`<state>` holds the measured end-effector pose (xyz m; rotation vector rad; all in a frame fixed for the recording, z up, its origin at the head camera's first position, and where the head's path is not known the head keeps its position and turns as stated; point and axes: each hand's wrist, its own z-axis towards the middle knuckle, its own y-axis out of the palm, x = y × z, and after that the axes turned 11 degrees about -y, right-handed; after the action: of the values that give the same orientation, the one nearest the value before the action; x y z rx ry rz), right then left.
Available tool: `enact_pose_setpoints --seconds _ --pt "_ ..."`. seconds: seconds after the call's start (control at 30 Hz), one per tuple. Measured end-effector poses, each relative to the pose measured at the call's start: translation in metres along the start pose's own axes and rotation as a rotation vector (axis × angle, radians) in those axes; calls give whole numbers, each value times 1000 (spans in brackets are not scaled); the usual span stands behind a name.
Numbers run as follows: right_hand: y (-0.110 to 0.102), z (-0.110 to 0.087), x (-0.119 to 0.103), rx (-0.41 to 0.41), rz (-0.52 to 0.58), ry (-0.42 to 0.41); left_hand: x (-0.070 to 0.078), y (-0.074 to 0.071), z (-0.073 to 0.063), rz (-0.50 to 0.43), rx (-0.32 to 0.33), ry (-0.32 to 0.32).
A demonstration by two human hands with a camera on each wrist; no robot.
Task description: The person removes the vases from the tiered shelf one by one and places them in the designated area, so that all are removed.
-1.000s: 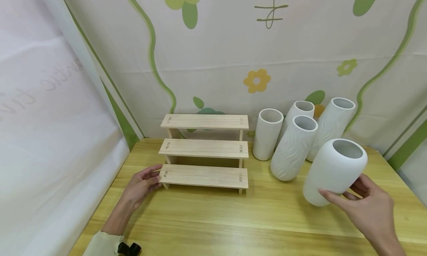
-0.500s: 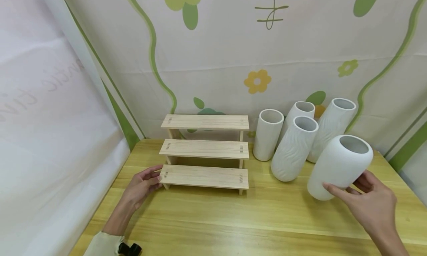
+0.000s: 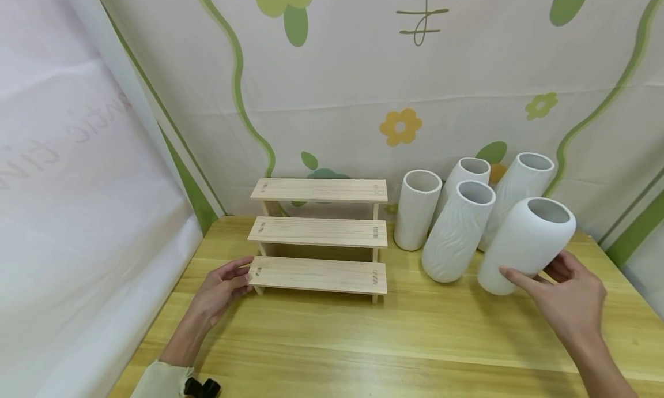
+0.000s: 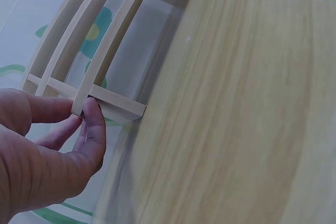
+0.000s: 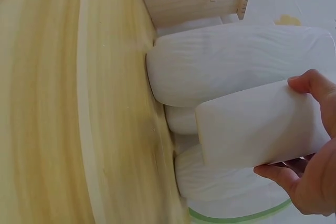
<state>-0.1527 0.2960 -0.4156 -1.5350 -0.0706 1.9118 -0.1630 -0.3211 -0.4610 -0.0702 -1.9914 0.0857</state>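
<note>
A smooth white vase with a rounded shoulder is gripped low on its right side by my right hand. In the right wrist view the vase hangs clear of the tabletop, its base apart from the wood. At the left, my left hand pinches the left end of the lowest board of a three-step wooden display stand. The left wrist view shows thumb and fingers at that board's corner. Beside the held vase stands a wavy-textured white vase.
Behind are a ribbed white cylinder vase, a partly hidden white vase and a tall textured vase. The wooden table meets a printed cloth backdrop at the back. A cloth side wall rises at left.
My right hand has raised the smooth vase and moved it toward the back, nearer the other vases. The left hand and the stand have stayed put.
</note>
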Motion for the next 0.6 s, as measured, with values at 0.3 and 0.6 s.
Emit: enact_pose_setpoints --seconds 0.3,0.6 --pt "14 15 4 45 40 11 1 2 -1 -6 -4 3" --pt "28 23 9 35 68 9 2 3 -2 -5 -2 -9"
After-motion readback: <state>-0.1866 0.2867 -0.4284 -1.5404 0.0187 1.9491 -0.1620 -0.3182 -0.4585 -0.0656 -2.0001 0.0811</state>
